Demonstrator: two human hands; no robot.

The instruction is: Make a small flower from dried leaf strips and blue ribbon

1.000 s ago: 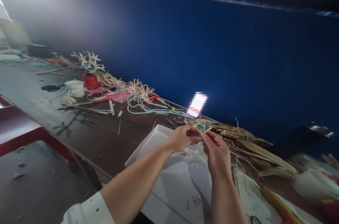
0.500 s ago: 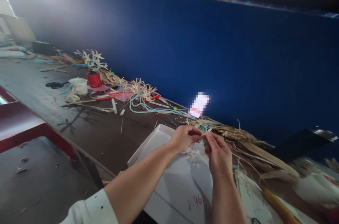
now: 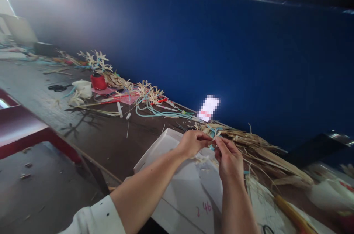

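Note:
My left hand (image 3: 193, 142) and my right hand (image 3: 230, 157) meet over a white cardboard box lid (image 3: 177, 184), fingertips pinched together. Between them is a small flower of pale dried strips (image 3: 217, 134), partly covered by the fingers. Pale scraps (image 3: 203, 159) lie in the lid below the hands. Just behind the fingertips, light-blue strands and a heap of dried husk strips (image 3: 257, 147) spread along the wall side of the table.
Finished-looking pale flowers with blue stems (image 3: 149, 93) lie to the left. Beyond them stand a white cup (image 3: 83, 88), a red thread spool (image 3: 98, 82) and black scissors (image 3: 58, 88). A lit phone (image 3: 208, 108) leans on the blue partition (image 3: 166, 42). A yellow-handled tool (image 3: 291, 212) lies at right.
Both hands keep their pinch on the flower, with only a slight shift of the fingers. The view has moved very little.

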